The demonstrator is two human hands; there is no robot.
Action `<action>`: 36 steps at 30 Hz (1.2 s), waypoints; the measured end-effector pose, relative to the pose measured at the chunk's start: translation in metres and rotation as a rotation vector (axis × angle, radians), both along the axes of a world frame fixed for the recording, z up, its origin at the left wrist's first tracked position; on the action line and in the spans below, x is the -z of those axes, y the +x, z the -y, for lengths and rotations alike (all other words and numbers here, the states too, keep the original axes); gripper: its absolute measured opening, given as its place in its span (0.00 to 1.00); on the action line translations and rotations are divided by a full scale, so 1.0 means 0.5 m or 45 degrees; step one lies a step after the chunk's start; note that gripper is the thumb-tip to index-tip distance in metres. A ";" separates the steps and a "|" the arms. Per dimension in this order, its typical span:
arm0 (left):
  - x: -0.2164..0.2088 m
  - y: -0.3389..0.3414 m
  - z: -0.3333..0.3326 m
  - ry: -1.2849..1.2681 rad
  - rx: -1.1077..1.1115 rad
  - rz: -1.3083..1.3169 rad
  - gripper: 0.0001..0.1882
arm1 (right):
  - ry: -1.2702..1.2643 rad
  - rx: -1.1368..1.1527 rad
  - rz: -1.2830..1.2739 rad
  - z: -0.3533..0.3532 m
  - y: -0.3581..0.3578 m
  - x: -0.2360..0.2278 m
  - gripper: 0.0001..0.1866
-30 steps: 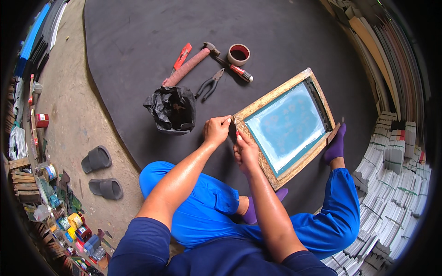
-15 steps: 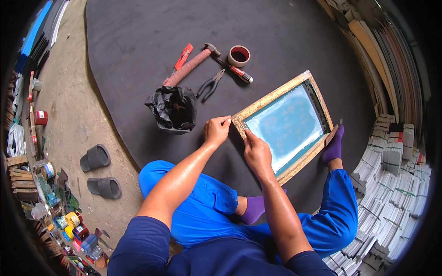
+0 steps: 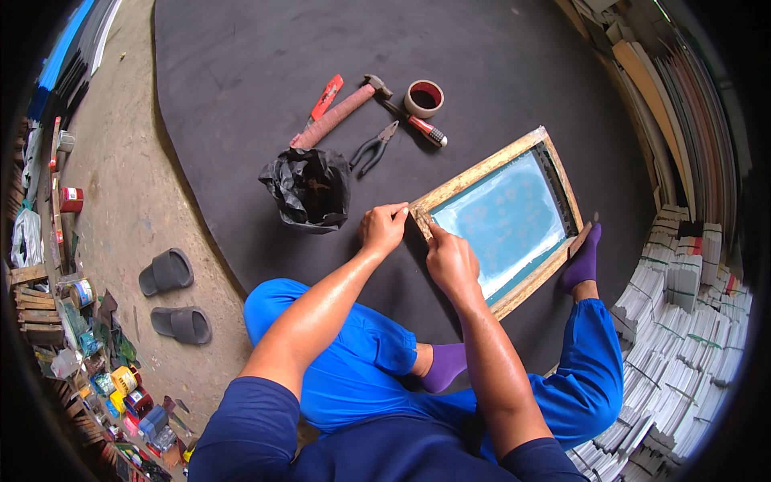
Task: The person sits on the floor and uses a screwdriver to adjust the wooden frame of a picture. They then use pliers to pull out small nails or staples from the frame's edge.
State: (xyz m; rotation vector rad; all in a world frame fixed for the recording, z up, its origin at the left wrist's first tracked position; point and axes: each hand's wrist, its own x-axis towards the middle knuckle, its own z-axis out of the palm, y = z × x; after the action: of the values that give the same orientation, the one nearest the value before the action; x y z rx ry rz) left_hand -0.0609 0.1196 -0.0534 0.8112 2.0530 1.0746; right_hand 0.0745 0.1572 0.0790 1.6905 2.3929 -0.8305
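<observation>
A wooden screen-printing frame [image 3: 482, 177] with a blue, white-smeared mesh lies tilted on the dark mat, its left corner toward me. At that corner my left hand [image 3: 383, 228] is closed, thumb and forefinger pinched against the wood. My right hand [image 3: 452, 259] is closed at the frame's short left bar, fingertips pressed on its inner edge; whether a small piece is between them is hidden. My purple-socked foot [image 3: 582, 261] rests against the frame's right corner. A black plastic bag [image 3: 309, 193] stands open to the left of my left hand.
Beyond the bag lie a hammer [image 3: 333, 119], a red cutter knife [image 3: 325, 96], pliers [image 3: 373, 149], a screwdriver [image 3: 426, 128] and a tape roll [image 3: 424, 99]. Slippers [image 3: 167, 273] sit on the floor at left. Bundled paper stacks [image 3: 675, 321] line the right side.
The whole view has shifted slightly. My right fingers have turned a little and moved slightly toward the frame's corner; my left hand stays at that corner.
</observation>
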 end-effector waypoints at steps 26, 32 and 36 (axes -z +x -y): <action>0.022 0.002 0.005 0.140 0.049 -0.060 0.14 | 0.076 -0.094 0.075 0.028 0.014 0.061 0.20; 0.011 0.006 0.000 0.111 0.055 -0.044 0.14 | -0.165 0.336 -0.643 0.029 0.050 0.159 0.19; 0.019 0.003 0.001 0.120 0.056 -0.042 0.14 | -0.182 0.355 -0.732 0.034 0.058 0.180 0.20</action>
State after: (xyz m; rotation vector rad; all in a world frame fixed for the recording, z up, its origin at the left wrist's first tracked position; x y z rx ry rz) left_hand -0.0593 0.1193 -0.0631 0.9229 2.0145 1.1476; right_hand 0.1037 0.1402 -0.0108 1.9580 2.3470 -1.6889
